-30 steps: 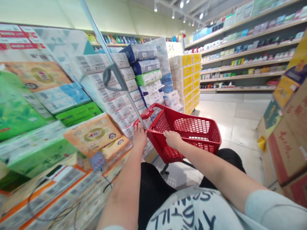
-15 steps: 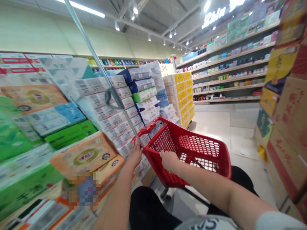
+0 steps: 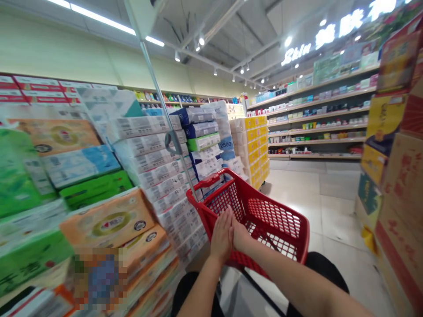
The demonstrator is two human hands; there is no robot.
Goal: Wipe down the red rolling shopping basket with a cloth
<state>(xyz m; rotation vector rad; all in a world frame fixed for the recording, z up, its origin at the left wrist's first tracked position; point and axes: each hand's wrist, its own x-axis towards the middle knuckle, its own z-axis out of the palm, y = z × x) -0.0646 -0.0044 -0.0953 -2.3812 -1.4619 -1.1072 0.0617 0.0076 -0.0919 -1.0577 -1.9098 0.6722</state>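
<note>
Left hand and right hand meet, fingers extended, apparently idle step; pushing red cart would require gripping handle

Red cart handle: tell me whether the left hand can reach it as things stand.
Probably yes: the left hand, pressed against the right hand, holds nothing visible, and nothing seems to block its way to the red cart handle.

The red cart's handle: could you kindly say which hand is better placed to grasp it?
Probably the left hand: it lies nearer the handle, while the right hand, against the left, is farther right.
</note>
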